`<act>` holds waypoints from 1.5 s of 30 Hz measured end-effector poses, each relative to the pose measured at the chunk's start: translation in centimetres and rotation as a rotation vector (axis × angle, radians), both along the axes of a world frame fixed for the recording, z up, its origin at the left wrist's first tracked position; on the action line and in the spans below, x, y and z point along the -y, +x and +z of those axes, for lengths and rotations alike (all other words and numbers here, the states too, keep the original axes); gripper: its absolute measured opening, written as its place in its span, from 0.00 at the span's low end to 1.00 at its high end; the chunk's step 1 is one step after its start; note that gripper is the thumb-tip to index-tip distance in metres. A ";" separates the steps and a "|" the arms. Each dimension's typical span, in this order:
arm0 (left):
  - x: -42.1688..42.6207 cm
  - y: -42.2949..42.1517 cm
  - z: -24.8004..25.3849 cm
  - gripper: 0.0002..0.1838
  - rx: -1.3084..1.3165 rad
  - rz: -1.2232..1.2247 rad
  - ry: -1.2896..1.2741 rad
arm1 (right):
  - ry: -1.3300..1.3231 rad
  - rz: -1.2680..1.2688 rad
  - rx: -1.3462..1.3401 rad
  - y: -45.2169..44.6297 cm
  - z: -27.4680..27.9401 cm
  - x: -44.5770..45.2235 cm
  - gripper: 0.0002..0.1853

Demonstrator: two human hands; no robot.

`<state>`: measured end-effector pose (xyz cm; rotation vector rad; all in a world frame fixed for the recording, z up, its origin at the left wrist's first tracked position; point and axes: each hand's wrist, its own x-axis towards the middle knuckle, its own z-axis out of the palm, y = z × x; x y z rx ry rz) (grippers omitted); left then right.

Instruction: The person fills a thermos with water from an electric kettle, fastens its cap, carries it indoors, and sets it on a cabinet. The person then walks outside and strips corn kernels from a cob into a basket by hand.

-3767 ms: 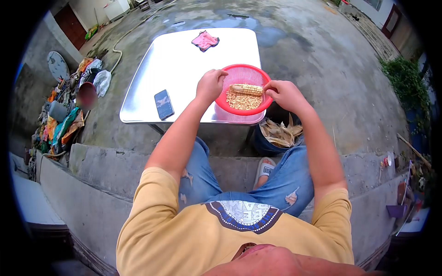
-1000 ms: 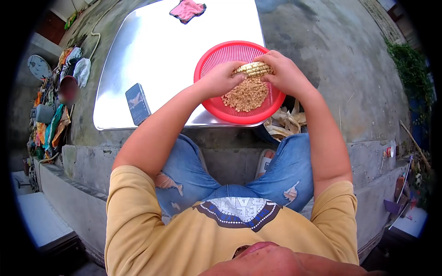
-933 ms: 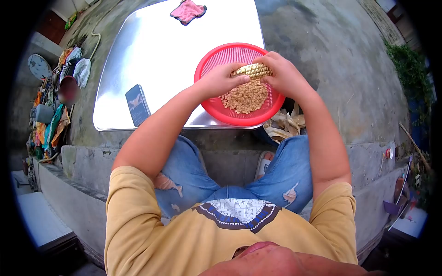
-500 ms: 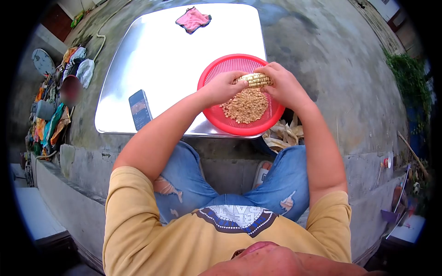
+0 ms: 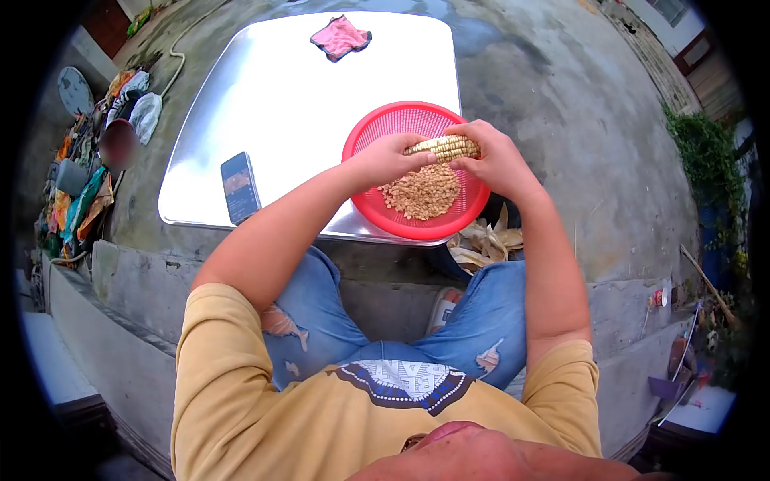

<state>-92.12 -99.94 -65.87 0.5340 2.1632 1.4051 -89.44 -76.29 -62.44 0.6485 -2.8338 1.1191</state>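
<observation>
A pale yellow corn cob (image 5: 447, 147) is held level between my two hands, above a red mesh basket (image 5: 374, 210). My left hand (image 5: 392, 158) is closed on the cob's left end, thumb along its near side. Around its right end wrap the fingers and thumb of my right hand (image 5: 491, 158). Loose corn kernels (image 5: 421, 192) lie heaped in the basket, below the cob. The basket rests at the near right corner of a shiny metal table (image 5: 297, 104).
A phone (image 5: 240, 187) lies on the table's near left part, a pink cloth (image 5: 341, 37) at its far side. Beneath the near right corner, a dark bucket holds dry husks (image 5: 486, 243). Piled clothes and containers (image 5: 70, 178) are at the far left, green plants (image 5: 703, 152) at the right.
Since the oldest frame, both hands have gone from the basket's rim and the cob to gripping the cob's two ends, and the cob is lifted off the kernels. The view has shifted.
</observation>
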 end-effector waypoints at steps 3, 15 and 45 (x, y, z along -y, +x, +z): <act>-0.1 -0.1 0.3 0.25 -0.043 -0.017 -0.019 | 0.010 -0.008 -0.025 -0.2 -0.2 -0.2 0.27; 0.2 -0.2 -0.9 0.22 0.038 0.028 0.117 | 0.000 0.017 -0.081 0.2 0.0 0.3 0.26; 0.4 -0.3 -0.8 0.25 0.090 0.018 0.174 | -0.407 -0.025 0.383 -0.4 0.2 -0.7 0.21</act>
